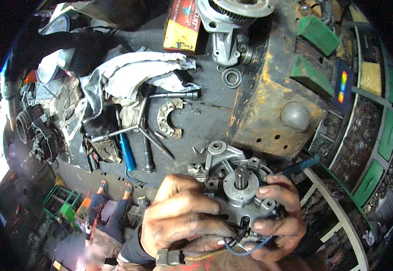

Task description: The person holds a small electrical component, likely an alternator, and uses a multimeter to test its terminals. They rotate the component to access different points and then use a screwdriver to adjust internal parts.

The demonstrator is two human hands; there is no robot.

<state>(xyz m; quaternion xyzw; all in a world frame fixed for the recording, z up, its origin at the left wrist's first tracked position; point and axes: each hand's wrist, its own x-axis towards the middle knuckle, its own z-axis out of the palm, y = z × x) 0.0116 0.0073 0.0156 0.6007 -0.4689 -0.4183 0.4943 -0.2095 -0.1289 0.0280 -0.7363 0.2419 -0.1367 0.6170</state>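
a grey cast-metal housing (240, 209) is held at the lower centre, face upward — a splined shaft (241, 178) stands out of the round collar (235, 197) at its middle. an arm with a round eye (217, 147) juts from its far left side. at the near end a blue wire (262, 246) curves out — a dark connector block (169, 258) sits leftward.

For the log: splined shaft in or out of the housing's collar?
In: the collar rings the splined shaft, whose ridged end sticks out.
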